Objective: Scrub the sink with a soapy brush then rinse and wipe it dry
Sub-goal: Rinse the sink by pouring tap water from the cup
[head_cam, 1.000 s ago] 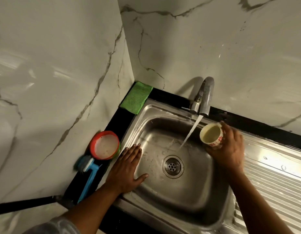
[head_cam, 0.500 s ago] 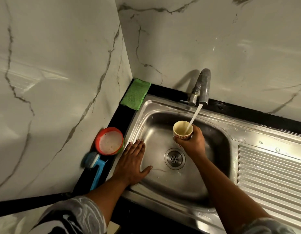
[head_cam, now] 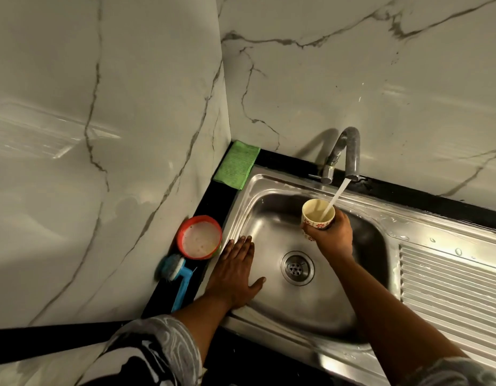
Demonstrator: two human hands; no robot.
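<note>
Your right hand (head_cam: 331, 235) grips a small cream cup (head_cam: 317, 215) with red flower marks, fingers curled round its side, and holds it upright over the back of the steel sink (head_cam: 269, 215). The curved tap (head_cam: 348, 151) is running, and its stream of water (head_cam: 337, 196) falls at a slant straight into the cup's mouth. Your left hand (head_cam: 235, 274) lies flat on the sink's left slope, fingers straight and close together, thumb spread toward the drain (head_cam: 297, 268); it holds nothing. The blue brush (head_cam: 177, 277) rests on the narrow black bench (head_cam: 213, 201) left of the sink, its head close to the marble wall (head_cam: 102, 162) and just beside a red-rimmed bowl (head_cam: 199, 236) of pale, foamy liquid, its handle pointing back toward you. A folded green cloth (head_cam: 237, 168) sits in the bench's far corner, its edge at the sink rim. Water drops stand on the ribbed drainboard (head_cam: 450, 280) to your right.
</note>
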